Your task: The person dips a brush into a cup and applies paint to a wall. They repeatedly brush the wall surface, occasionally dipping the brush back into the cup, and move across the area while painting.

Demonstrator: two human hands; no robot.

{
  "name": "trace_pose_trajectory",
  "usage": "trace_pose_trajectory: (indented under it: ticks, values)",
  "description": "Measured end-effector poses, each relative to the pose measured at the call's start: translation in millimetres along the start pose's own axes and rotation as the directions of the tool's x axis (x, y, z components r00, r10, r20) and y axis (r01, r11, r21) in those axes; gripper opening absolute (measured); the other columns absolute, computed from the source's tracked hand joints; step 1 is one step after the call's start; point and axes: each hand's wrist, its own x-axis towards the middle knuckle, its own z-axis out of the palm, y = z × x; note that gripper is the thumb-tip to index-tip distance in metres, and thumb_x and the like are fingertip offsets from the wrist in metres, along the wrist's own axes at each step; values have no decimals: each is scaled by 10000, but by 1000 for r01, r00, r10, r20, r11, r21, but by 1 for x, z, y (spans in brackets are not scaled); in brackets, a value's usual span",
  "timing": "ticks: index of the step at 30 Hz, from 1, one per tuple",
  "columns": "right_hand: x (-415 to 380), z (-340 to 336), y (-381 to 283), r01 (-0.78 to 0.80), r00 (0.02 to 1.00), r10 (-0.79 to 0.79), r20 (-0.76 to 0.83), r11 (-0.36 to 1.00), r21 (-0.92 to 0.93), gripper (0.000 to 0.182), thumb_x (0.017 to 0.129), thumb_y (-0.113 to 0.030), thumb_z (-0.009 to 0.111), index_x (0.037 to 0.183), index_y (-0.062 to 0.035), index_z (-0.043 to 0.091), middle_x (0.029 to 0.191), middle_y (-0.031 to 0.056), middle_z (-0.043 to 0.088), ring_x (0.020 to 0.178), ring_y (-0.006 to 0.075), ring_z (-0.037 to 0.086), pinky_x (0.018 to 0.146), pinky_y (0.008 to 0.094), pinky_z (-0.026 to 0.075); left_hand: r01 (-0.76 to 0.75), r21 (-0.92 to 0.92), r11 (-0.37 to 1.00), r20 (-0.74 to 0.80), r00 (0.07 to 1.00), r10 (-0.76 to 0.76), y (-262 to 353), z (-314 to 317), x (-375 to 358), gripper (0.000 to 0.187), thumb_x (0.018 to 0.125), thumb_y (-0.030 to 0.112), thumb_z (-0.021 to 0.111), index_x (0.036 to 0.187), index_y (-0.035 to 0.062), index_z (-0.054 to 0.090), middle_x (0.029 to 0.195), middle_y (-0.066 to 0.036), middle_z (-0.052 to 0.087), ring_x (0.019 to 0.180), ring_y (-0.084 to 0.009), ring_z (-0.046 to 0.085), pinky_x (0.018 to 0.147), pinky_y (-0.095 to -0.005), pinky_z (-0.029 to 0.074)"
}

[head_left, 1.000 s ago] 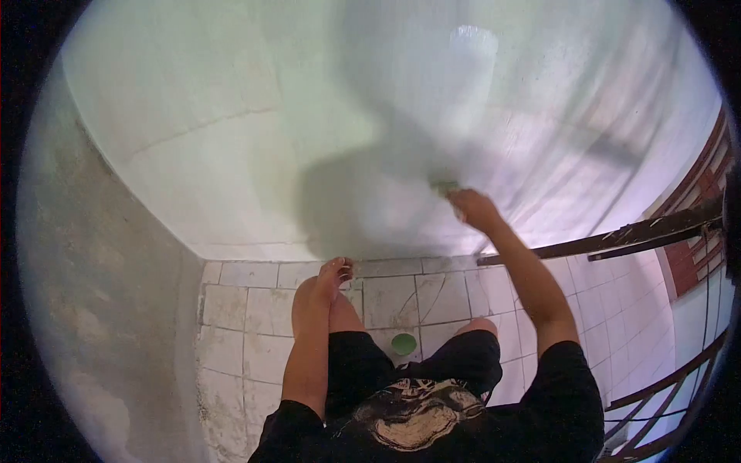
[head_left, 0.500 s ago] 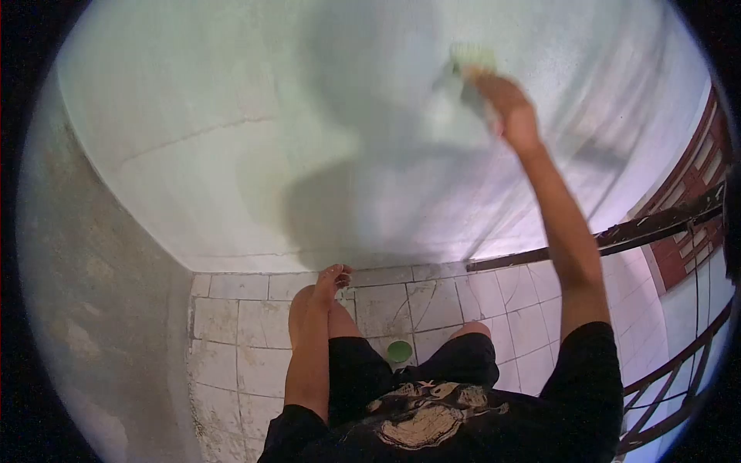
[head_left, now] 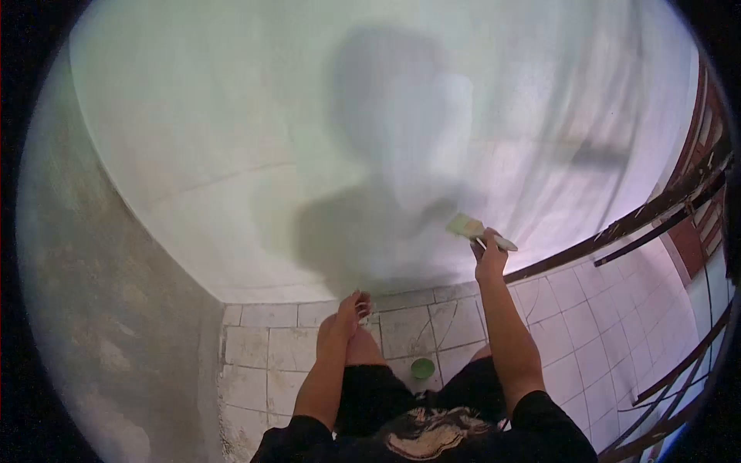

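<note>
My right hand (head_left: 491, 253) grips a paintbrush (head_left: 468, 226) by its pale handle, below chest height in front of the wall. The wide bristles carry light green paint and point up and to the left, close to the wall (head_left: 231, 231). My left hand (head_left: 356, 306) rests at my left knee, its fingers loosely bent and a little apart, holding nothing. Between my thighs a small green cup (head_left: 422, 368) stands on the tiles, and its inside looks green.
White floor tiles (head_left: 292, 349) with dirty joints lie below me. A rough grey wall (head_left: 116, 285) closes off the left. Dark metal bars (head_left: 617, 226) run along the right, and my shadow falls on the pale wall ahead.
My right hand has come down from high on the wall with the paintbrush, now held lower and nearer me. The left hand stays at the knee; the whole view has shifted slightly.
</note>
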Motion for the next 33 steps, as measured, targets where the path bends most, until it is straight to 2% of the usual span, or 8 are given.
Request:
trace_pose_trajectory:
  ticks: [3, 6, 11, 13, 16, 20, 29, 33]
  values:
    - [1, 61, -72, 83, 990, -113, 89, 955, 283, 237, 843, -135, 597, 1028, -57, 472, 966, 74, 531, 845, 162, 551, 744, 266, 495, -109, 281, 954, -68, 989, 133, 19, 34, -31, 263, 872, 313, 572, 909, 58, 621, 826, -22, 591, 678, -132, 545, 642, -274, 472]
    - [12, 126, -137, 269, 923, -350, 157, 882, 387, 246, 860, -109, 569, 1056, -65, 427, 978, 90, 545, 869, 170, 557, 744, 290, 494, -257, 284, 924, 5, 964, 266, 33, 47, -39, 272, 877, 307, 571, 929, 45, 620, 835, -23, 592, 688, -119, 545, 658, -268, 470]
    - [23, 192, -171, 525, 747, -623, 232, 767, 368, 213, 864, -126, 587, 1001, 13, 501, 1034, 126, 573, 846, 213, 604, 714, 320, 524, -348, 405, 846, 50, 932, 359, 88, 93, -94, 275, 905, 276, 530, 958, 12, 586, 895, -59, 576, 754, -148, 549, 707, -290, 473]
    - [43, 202, -154, 821, 540, -825, 168, 560, 110, 180, 813, -138, 651, 890, 5, 573, 817, 109, 633, 733, 162, 622, 649, 286, 501, -475, 391, 789, 94, 873, 479, 106, 100, -111, 269, 907, 258, 522, 965, 3, 582, 920, -66, 578, 758, -146, 550, 714, -290, 472]
    - [51, 188, -134, 920, 372, -883, 287, 309, -241, 147, 816, -127, 658, 781, -22, 562, 702, 98, 614, 640, 127, 608, 568, 271, 492, -540, 369, 756, 41, 823, 567, 120, 98, -126, 237, 890, 231, 555, 965, 14, 614, 814, -30, 587, 735, -107, 543, 698, -259, 464]
    - [73, 142, -58, 934, 358, -857, 370, 323, -154, 145, 813, -114, 651, 772, -46, 529, 642, 99, 585, 565, 95, 554, 539, 249, 455, -537, 403, 741, -31, 801, 598, 121, 113, -147, 224, 890, 221, 553, 954, 17, 621, 783, -34, 583, 729, -101, 540, 700, -260, 461]
    - [42, 12, 85, 563, 826, -506, 249, 764, -315, 91, 865, -77, 568, 834, -43, 489, 662, 48, 572, 575, 106, 585, 531, 240, 470, -597, 713, 368, 424, 785, 451, 156, 186, -162, 138, 829, 14, 591, 964, -13, 594, 959, -42, 533, 829, -103, 503, 742, -250, 445]
    - [20, -34, 125, 337, 941, -317, 118, 900, -277, 125, 880, -82, 537, 929, -26, 436, 776, 101, 581, 622, 158, 607, 539, 270, 497, -667, 643, 377, 493, 736, 464, 157, 198, -106, 140, 838, 32, 587, 970, -15, 591, 924, -49, 542, 808, -118, 515, 736, -252, 445]
